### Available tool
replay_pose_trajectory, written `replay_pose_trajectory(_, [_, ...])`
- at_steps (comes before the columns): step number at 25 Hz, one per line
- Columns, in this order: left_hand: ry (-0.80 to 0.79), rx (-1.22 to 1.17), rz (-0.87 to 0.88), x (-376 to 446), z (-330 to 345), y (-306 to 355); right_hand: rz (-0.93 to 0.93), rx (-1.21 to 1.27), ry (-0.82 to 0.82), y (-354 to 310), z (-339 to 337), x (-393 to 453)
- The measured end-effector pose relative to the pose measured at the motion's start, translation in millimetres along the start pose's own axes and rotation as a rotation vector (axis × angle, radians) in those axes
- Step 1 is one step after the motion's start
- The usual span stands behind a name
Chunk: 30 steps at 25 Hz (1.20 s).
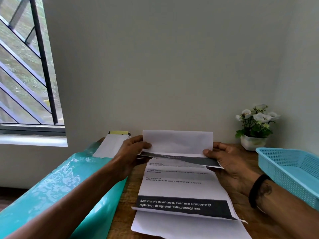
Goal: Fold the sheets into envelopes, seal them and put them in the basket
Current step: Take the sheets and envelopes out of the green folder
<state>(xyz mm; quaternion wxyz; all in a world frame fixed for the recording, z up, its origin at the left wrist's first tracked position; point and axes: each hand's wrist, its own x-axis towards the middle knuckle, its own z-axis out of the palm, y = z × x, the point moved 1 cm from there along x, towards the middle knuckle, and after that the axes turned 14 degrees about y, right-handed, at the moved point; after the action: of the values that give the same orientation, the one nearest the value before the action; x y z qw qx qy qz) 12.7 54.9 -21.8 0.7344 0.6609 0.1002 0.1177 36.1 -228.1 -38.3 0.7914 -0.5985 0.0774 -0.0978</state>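
Now we pinch the printed sheet point(179, 183) at its far flap, left hand point(133, 152) and right hand point(226, 161) on its short ends, its length running toward us over the table point(127, 213), basket point(290, 171) nearer the right.

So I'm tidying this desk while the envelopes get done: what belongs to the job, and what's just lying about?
Part of the job:
printed sheet, gripped by left hand and right hand
plain sheet beneath
blue basket
white envelopes

Lying about:
potted white flowers
teal plastic sheet
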Motion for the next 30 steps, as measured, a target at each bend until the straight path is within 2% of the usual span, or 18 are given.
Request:
replay_pose_trajectory(5, [0.047,-0.133,-0.038,-3,-2,0,0.007,0.034,-0.035,0,-2,-3])
replay_pose_trajectory(10, [0.077,-0.28,-0.055,4,-4,-3,0.026,0.096,0.0,-2,-2,-2])
replay_pose_trajectory(12, [0.079,-0.26,-0.037,8,-4,-3,0.066,0.147,-0.005,-3,-3,-3])
replay_pose_trajectory(15, [0.056,-0.067,0.116,10,-5,-7,0.083,0.275,0.006,-7,-4,-5])
replay_pose_trajectory(17, [0.038,-0.026,0.172,8,-4,-6,0.024,0.232,0.01,-11,-4,-6])
replay_pose_trajectory(20, [0.006,-0.226,0.068,3,-1,0,-0.087,0.089,-0.055,-8,-3,-8])
replay_pose_trajectory(21, [-0.002,-0.225,0.091,0,1,2,-0.142,0.034,-0.048,-7,-2,-11])
replay_pose_trajectory(22, [0.016,-0.118,0.215,-3,2,4,-0.246,-0.032,-0.016,-8,-2,-14])
replay_pose_trajectory(24, [0.137,0.295,0.663,-5,1,4,-0.552,-0.189,0.077,-13,-2,-19])
replay_pose_trajectory(25, [0.186,0.485,0.901,-6,0,4,-0.7,-0.25,0.083,-16,0,-23])
replay_pose_trajectory(27, [0.177,0.698,1.268,-9,4,2,-0.898,-0.308,0.026,-19,4,-32])
replay_pose_trajectory(28, [0.15,0.753,1.395,-11,8,-1,-0.957,-0.322,-0.014,-19,7,-38])
replay_pose_trajectory(30, [0.126,0.786,1.536,-15,15,-6,-1.042,-0.406,-0.08,-17,11,-47])
